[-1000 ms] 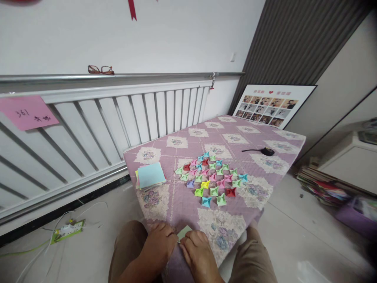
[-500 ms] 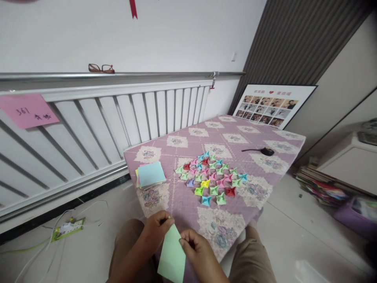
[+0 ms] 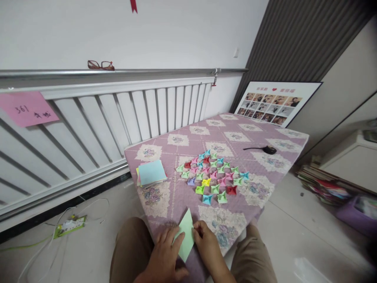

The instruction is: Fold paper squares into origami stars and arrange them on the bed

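Note:
A sheet of light green paper (image 3: 187, 232) lies at the near corner of the cloth-covered table, turned so a point faces away from me, with a crease or edge running down it. My left hand (image 3: 165, 253) rests on its left side, fingers stretched out and spread. At the right edge, my right hand (image 3: 206, 241) pinches the paper between thumb and fingers. Beyond my hands stand rows of small folded paper pieces (image 3: 215, 189) in green, pink, blue, red and yellow. A stack of coloured paper squares (image 3: 151, 173), light blue on top, lies to the left.
The table wears a purple floral cloth (image 3: 182, 200). A black corded object (image 3: 269, 149) lies at the right. Behind stand a white radiator (image 3: 153, 114) and a framed photo board (image 3: 273, 104). Glasses (image 3: 101, 65) sit on the pipe; a power strip (image 3: 70, 226) is on the floor.
The green paper has turned and moved forward onto the table corner. My left hand has gone from pinching its top edge to lying spread on it; my right hand still pinches its edge.

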Motion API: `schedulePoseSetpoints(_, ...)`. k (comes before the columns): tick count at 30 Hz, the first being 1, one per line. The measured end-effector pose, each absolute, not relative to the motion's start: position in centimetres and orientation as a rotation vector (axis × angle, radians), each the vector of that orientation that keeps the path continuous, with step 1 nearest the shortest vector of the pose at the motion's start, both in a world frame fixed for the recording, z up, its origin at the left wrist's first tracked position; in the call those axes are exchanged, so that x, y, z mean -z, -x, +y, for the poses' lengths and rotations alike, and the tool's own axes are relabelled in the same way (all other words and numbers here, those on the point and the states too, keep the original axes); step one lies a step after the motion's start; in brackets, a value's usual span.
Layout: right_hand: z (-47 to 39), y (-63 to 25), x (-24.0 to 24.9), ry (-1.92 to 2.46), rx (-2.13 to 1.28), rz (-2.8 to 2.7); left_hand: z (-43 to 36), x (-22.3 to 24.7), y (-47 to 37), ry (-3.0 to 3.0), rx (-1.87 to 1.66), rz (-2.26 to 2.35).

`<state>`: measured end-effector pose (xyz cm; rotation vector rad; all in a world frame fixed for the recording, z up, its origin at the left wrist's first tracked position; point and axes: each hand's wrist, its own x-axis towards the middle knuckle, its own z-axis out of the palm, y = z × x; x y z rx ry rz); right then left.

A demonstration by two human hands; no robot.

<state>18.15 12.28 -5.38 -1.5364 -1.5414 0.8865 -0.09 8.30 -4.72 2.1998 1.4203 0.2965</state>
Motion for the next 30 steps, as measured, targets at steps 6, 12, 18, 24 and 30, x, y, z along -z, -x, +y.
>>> schedulePoseSetpoints(6,11.8,-18.4,5.0,1.637,-0.687,-1.776,8.1,5.8,-0.9,-2.253,-0.210,1.453)
schedulePoseSetpoints(12,11.2,-19.0,6.0,1.580,-0.358,-2.029,8.7,5.3,-0.9,-2.275,-0.291,1.481)
schedulePoseSetpoints(18,10.1,-19.7,6.1,1.411,-0.428,-2.100,9.4,4.9,-1.0,-2.187,-0.395,1.490)
schedulePoseSetpoints(24,9.7,-19.4,5.3,1.536,-0.445,-2.124,9.8,5.2,-1.2,-2.163,-0.507,1.525)
schedulePoseSetpoints(30,10.5,-18.8,5.8,1.652,-0.343,-2.123,10.2,4.8,-0.9,-2.053,-0.493,1.736)
